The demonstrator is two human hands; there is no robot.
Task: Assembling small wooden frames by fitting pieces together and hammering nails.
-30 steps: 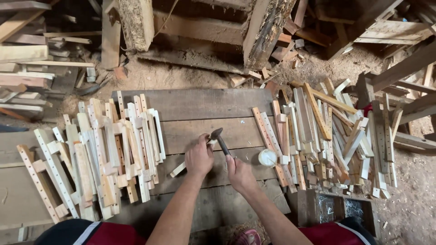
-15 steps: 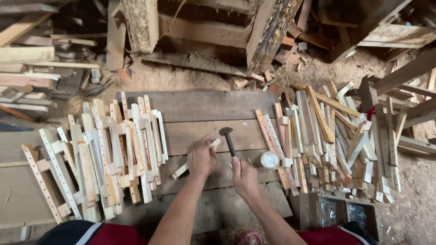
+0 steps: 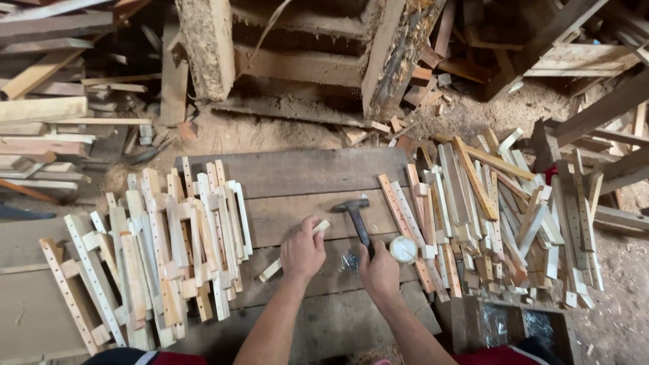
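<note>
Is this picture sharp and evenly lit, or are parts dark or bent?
Head view: soft even light, no glare; hammer and both hands, left and right, look sharp; gaps under the top timbers fall into shadow; planks at the edges bow slightly from the wide lens.

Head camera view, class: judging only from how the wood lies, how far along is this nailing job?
Done: a pile of joined white slats lies on the left of the plank platform. In hand: the left hand presses a single slat down while the right hand grips a hammer, with small nails between them. Left: a large heap of loose slats on the right.
</note>
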